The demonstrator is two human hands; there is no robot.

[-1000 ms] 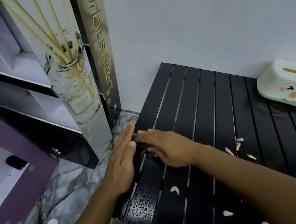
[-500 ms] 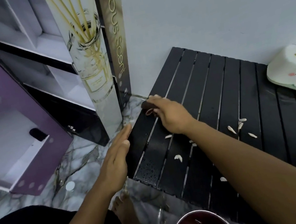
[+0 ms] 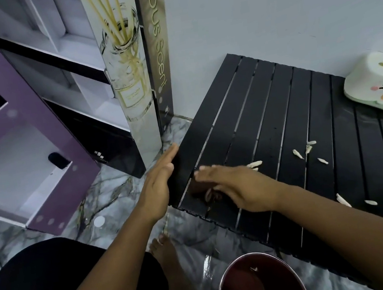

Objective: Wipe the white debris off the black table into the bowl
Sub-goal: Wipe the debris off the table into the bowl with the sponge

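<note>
The black slatted table [image 3: 280, 111] is low, over a marble floor. White debris flakes lie on it: one [image 3: 254, 164] by my right wrist, a few [image 3: 297, 153] further right, two [image 3: 343, 200] near the front edge. My right hand [image 3: 236, 187] lies palm down on the table's near left part, fingers stretched out and blurred; its thumb is tucked under in shadow. My left hand [image 3: 157, 189] stands flat against the table's left edge, fingers together, holding nothing. A dark red bowl [image 3: 225, 286] with a metal rim sits on the floor below the front edge, a white flake inside.
A white tissue box [image 3: 380, 84] with a cartoon face sits at the table's far right. A tall reed-diffuser carton [image 3: 133, 79] and a purple and white shelf unit [image 3: 34, 133] stand to the left. My bare foot [image 3: 170, 259] rests on the floor beside the bowl.
My right hand has swept from the table's far left corner back toward the near edge. The left hand stays at the left edge. The view has tilted down, showing more of the bowl.
</note>
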